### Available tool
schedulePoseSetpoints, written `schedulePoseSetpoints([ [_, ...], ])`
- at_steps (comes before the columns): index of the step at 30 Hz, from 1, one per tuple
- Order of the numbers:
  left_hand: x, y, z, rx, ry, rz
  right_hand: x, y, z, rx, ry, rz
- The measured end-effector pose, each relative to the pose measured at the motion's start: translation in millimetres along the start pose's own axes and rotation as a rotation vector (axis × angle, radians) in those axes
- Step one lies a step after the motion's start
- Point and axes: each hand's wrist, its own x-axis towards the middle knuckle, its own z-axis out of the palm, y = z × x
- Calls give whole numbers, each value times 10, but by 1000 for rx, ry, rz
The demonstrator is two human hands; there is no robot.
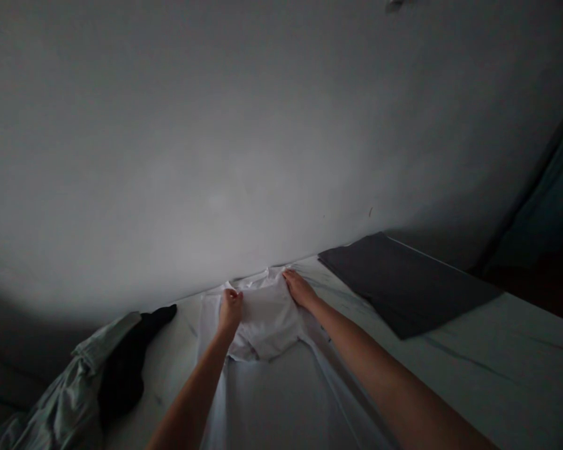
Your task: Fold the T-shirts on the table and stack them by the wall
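Note:
A white garment, perhaps a shirt [281, 387], lies spread in front of me, running from the bottom of the picture toward the wall. Its far end is folded back into a loose, wrinkled flap. My left hand [231, 307] is closed on the left side of that flap, thumb and fingers pinching the cloth. At the flap's far right corner, my right hand [298, 286] grips the edge with its fingertips. The cloth between both hands looks fairly taut. The garment's near end runs out of view.
A folded dark grey cloth [403, 284] lies flat at the right on the pale, streaked surface [520, 356]. Crumpled pale green cloth [70, 394] and a black cloth [126, 362] are heaped at the left. A bare grey wall [244, 137] rises behind; a teal curtain-like cloth [539, 206] hangs at far right.

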Motion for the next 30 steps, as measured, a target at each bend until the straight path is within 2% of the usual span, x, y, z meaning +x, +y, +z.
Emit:
schedulePoseSetpoints([
  [5, -83, -23, -101, 27, 17, -5, -5, -17, 26, -114, -73, 23],
  [11, -204, -26, -139, 407, -136, 63, -1, -22, 62, -216, -138, 72],
  [15, -308, 80, -157, 504, -178, 53, 8, -25, 63, -246, -170, 87],
  [20, -566, 161, -258, 435, -142, -48, 11, -98, -35, -251, -200, 85],
  [23, -752, 121, -285, 292, -225, -90, -74, -183, -120, -234, -198, 46],
  [27, -965, 119, -281, 91, -359, -21, -389, -293, -211, -195, -193, -24],
  [30, -1077, 226, -270, 104, -365, 32, -666, -325, -264, -163, -198, -66],
])
